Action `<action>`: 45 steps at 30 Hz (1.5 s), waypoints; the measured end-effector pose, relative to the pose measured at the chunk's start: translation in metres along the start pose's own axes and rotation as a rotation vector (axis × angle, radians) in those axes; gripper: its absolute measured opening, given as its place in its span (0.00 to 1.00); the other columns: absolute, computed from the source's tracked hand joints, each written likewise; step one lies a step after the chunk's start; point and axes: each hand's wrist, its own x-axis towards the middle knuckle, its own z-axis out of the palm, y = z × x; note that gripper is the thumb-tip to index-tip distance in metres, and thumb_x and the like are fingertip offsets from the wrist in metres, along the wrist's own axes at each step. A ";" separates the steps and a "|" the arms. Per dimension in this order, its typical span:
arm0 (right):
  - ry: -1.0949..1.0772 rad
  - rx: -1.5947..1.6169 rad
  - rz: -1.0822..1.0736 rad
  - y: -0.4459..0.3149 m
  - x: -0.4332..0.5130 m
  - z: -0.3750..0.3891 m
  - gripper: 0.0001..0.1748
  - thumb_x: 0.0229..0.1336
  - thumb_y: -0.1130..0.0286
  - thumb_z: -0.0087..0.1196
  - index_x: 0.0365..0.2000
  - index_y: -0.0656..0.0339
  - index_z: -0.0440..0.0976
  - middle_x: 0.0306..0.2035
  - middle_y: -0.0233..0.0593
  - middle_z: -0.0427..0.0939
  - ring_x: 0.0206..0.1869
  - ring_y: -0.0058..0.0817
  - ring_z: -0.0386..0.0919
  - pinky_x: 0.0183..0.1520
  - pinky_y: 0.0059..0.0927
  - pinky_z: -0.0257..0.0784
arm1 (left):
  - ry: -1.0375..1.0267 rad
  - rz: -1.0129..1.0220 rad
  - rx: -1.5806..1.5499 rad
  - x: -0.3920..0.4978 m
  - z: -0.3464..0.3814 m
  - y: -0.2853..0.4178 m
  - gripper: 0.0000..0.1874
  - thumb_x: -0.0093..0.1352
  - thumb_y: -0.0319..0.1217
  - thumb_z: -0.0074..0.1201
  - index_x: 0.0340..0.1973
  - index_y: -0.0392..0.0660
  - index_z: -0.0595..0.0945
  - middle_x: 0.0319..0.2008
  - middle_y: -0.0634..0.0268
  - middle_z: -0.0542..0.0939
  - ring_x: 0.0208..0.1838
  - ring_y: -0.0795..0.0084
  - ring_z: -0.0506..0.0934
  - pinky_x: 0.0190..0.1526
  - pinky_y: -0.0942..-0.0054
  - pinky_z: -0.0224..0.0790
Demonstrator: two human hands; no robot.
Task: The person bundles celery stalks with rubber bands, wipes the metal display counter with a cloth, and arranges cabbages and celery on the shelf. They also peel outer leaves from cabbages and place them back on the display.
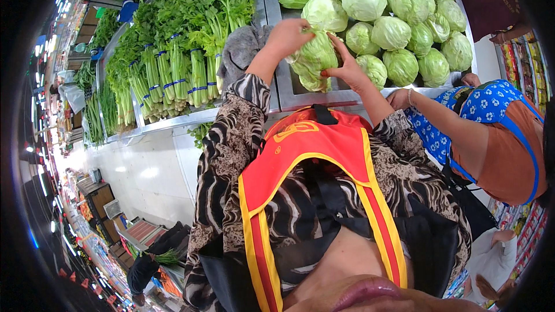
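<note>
A green cabbage head [313, 58] with loose, crinkled outer leaves is between my two hands over the front edge of a metal display tray [286, 91]. My left hand [291, 37] pinches a leaf at the cabbage's upper left. My right hand [347, 65] rests on the cabbage's right side, thumb and fingers spread around it; the palm side is partly hidden. Several pale green cabbages [391, 33] lie piled in the tray beyond and to the right. A grey cloth [241, 50] lies on the divider beside my left forearm.
Banded celery bunches [178, 63] fill the tray on the left, with green onions [93, 115] farther along. A person in a blue flowered apron [490, 102] stands close at my right by the tray's edge. Other people stand farther off, one in dark maroon clothing [490, 0].
</note>
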 end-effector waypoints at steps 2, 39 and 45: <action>0.026 -0.055 -0.049 0.008 0.001 -0.008 0.60 0.37 0.84 0.66 0.72 0.53 0.50 0.69 0.37 0.59 0.69 0.30 0.59 0.68 0.30 0.58 | 0.044 -0.221 -0.224 0.001 -0.006 -0.011 0.23 0.63 0.41 0.65 0.48 0.40 0.80 0.38 0.55 0.84 0.33 0.62 0.82 0.38 0.65 0.76; 0.372 0.399 0.151 0.019 -0.016 -0.016 0.45 0.56 0.65 0.66 0.69 0.55 0.52 0.65 0.40 0.64 0.64 0.36 0.66 0.63 0.38 0.67 | 0.108 -0.500 -1.424 -0.062 0.058 -0.026 0.09 0.63 0.25 0.55 0.40 0.41 0.79 0.33 0.64 0.79 0.35 0.71 0.79 0.39 0.70 0.75; 0.315 1.053 0.199 0.037 -0.025 -0.033 0.35 0.65 0.39 0.43 0.63 0.49 0.65 0.63 0.38 0.70 0.62 0.43 0.69 0.57 0.50 0.70 | 0.366 -0.516 -1.831 -0.059 0.050 -0.038 0.08 0.66 0.26 0.47 0.40 0.42 0.78 0.45 0.60 0.81 0.50 0.62 0.79 0.55 0.62 0.73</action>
